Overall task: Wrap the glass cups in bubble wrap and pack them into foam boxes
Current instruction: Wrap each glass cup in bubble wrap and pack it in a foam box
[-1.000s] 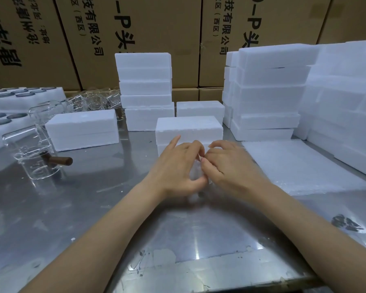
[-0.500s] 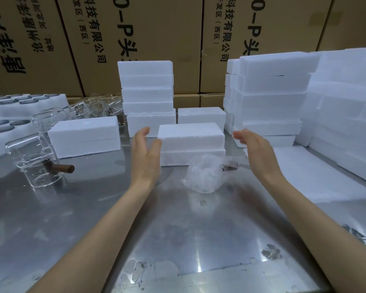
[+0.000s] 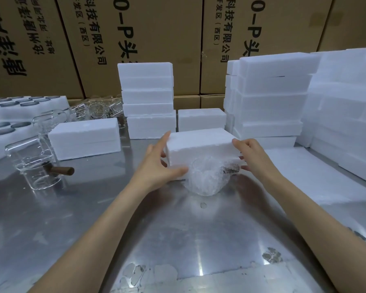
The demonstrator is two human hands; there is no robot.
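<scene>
Brown cartons [image 3: 148, 39] wall the far side, with white foam stacks [image 3: 270, 98] in front of them on the steel tabletop [image 3: 93, 218]. At the middle sits one foam box [image 3: 201, 146], with the bubble-wrapped cup [image 3: 207, 176] resting just near of it, touching its front face. The step looks like opening this box: lift the lid level with even pressure at both ends, since foam crumbles. The left hand [image 3: 159, 163] grips the box's left end, fingers spread around the corner; the right hand [image 3: 251, 155] holds the right end likewise. Bare glass cups [image 3: 30, 166] wait at far left.
</scene>
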